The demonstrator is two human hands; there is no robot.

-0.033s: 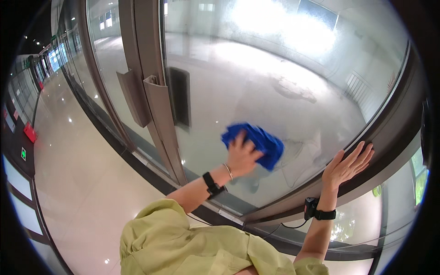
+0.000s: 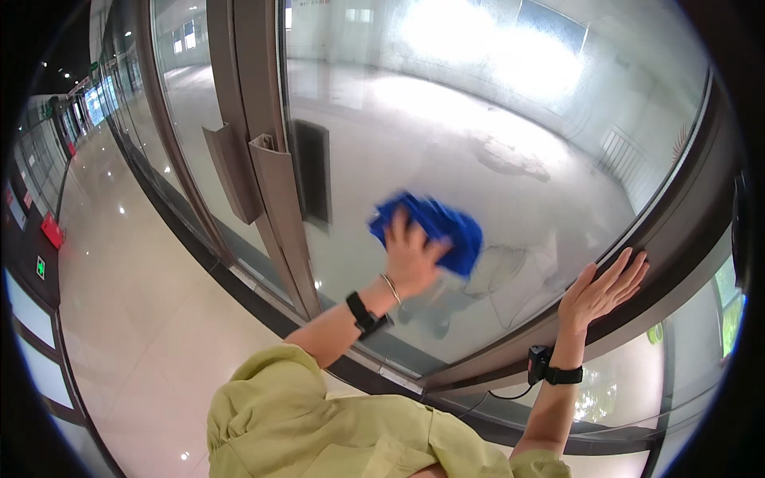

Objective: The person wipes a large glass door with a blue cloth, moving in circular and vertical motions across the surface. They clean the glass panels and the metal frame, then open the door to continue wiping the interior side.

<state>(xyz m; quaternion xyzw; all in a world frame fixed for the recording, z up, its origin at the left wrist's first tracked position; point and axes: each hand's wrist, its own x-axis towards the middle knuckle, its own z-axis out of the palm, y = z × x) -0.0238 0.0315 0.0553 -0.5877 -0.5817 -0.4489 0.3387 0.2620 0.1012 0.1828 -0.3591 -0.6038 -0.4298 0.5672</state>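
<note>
My left hand (image 2: 412, 256) presses a crumpled blue cloth (image 2: 454, 237) against the large glass pane (image 2: 382, 159) of a door. Its fingers are spread over the cloth and slightly smeared by motion. On the brown frame (image 2: 677, 211) along the pane's right side rests my right hand (image 2: 603, 293), flat, with fingers stretched and nothing in it. Part of the cloth is hidden beneath my left fingers.
Two brown vertical door handles (image 2: 275, 183) stick out left of the pane. A dark lock plate (image 2: 312, 171) shows beside them. Shiny tiled floor (image 2: 151, 271) runs along the left. A cable (image 2: 510, 396) hangs from the device on my right wrist.
My left hand and the blue cloth have slid a little up and to the left across the glass. My right hand stays on the frame.
</note>
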